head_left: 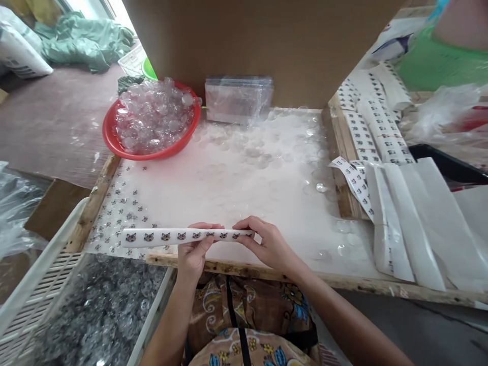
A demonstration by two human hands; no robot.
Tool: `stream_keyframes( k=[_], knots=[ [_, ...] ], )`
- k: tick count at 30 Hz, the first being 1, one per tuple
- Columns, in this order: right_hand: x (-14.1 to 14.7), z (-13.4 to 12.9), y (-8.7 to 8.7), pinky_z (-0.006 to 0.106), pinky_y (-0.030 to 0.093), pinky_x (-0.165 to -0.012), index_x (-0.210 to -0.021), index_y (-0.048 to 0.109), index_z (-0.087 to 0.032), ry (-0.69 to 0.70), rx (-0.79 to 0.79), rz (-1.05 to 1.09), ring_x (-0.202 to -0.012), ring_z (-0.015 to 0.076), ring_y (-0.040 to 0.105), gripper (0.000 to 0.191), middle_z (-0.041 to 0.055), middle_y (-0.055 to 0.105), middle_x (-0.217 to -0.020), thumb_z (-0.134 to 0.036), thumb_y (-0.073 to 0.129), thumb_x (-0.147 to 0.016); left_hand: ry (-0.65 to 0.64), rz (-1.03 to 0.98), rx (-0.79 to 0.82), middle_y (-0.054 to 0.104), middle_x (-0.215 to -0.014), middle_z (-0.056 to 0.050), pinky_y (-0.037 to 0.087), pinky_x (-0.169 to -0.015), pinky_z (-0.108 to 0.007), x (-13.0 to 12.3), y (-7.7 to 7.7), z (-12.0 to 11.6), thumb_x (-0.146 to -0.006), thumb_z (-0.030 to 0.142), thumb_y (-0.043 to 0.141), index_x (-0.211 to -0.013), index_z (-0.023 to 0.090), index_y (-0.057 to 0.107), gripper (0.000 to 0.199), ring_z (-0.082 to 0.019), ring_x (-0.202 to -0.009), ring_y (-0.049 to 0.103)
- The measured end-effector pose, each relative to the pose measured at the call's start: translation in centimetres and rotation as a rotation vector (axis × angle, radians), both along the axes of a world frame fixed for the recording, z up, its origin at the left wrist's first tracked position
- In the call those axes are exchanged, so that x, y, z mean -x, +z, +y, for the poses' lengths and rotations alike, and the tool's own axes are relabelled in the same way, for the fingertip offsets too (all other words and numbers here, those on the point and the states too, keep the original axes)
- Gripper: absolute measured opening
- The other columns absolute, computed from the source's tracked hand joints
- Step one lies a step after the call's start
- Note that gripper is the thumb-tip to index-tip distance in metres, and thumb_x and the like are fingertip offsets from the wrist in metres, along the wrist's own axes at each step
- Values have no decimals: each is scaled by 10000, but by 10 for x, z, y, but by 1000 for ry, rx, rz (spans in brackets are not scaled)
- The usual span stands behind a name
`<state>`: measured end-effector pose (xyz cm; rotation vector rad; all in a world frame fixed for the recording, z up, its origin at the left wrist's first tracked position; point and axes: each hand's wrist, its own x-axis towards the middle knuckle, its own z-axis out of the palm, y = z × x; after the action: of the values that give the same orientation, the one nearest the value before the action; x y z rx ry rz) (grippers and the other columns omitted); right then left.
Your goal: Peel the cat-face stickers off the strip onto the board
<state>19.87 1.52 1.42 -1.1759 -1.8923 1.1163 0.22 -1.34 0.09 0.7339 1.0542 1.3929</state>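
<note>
A long white strip (173,237) printed with a row of small dark animal faces lies across both hands, above the front edge of the white work surface (236,198). My left hand (193,251) grips it near the middle, thumb on top and fingers behind. At the strip's right end, my right hand (265,241) pinches it between thumb and fingers. Small clear pieces with printed faces (122,208) are scattered at the left of the surface. Clear round discs (259,157) lie loose towards the back and right.
A red basin (152,152) full of clear discs stands back left, beside a clear plastic-wrapped stack (239,99). Printed strips (381,127) lie at right. A cardboard box (251,40) rises behind. Below left is a white crate (41,290) of clear pieces. A wooden rail (324,277) runs along the front.
</note>
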Motion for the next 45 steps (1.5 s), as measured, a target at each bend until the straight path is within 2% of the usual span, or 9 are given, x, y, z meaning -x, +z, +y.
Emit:
stream_keyframes(
  k=[2,5,8,11,16,21,29,36,45],
  knots=[
    [7,2,-2,251,486,-617,-980,611,-216,6,26,9,-731,140,597,84,23,660,-864,-216,564,-910,-11,27,20,735,-1058,-91,574,-851,-375,3,0,-1,-766,265,750,-1005,201,703,252,-257,-988,696],
    [6,7,-4,262,503,-647,-1026,598,-224,55,14,-39,-757,145,607,116,30,658,-907,-248,565,-918,-42,90,71,739,-1032,-103,580,-830,-365,10,0,-3,-771,294,745,-1011,181,713,267,-260,-965,695],
    [-9,14,-8,345,535,-810,-1217,533,-232,78,-110,-169,-986,211,619,335,93,631,-1119,-334,601,-905,-11,151,82,754,-926,-97,585,-787,-345,20,2,-4,-744,307,766,-940,164,732,246,-259,-903,702],
    [-30,21,-19,487,469,-973,-1380,417,-244,50,-316,-387,-1237,302,501,512,154,525,-1343,-355,590,-911,48,134,104,758,-898,-88,582,-787,-339,28,2,-4,-729,312,775,-920,169,739,241,-258,-887,705],
    [-51,19,-35,577,400,-1024,-1393,414,-243,102,-471,-574,-1345,356,389,500,181,429,-1443,-299,571,-921,75,17,174,759,-872,-67,586,-788,-348,34,-3,0,-732,300,775,-946,180,735,248,-245,-862,707],
    [-39,13,-27,522,444,-984,-1260,522,-252,14,-444,-449,-1246,310,491,362,145,539,-1306,-260,595,-906,42,-21,179,757,-888,-69,599,-749,-330,32,-6,5,-757,275,758,-983,174,732,249,-231,-860,702],
    [9,13,-10,298,533,-711,-1041,608,-238,26,-130,-165,-826,170,648,129,41,665,-931,-246,578,-916,-10,30,92,754,-961,-61,608,-733,-303,33,-5,2,-801,244,721,-981,198,731,187,-222,-907,698],
    [13,6,-13,342,520,-720,-988,600,-244,-38,-277,-249,-826,201,666,96,53,708,-913,-234,517,-941,16,73,125,748,-946,-98,617,-711,-345,30,-3,2,-757,304,761,-975,155,725,267,-249,-867,704],
    [18,16,-7,345,512,-713,-1005,580,-233,-10,-298,-296,-840,214,657,96,63,701,-919,-242,506,-946,113,65,90,747,-921,-73,623,-694,-334,27,-4,1,-745,302,769,-954,166,729,253,-221,-804,707]
  ],
)
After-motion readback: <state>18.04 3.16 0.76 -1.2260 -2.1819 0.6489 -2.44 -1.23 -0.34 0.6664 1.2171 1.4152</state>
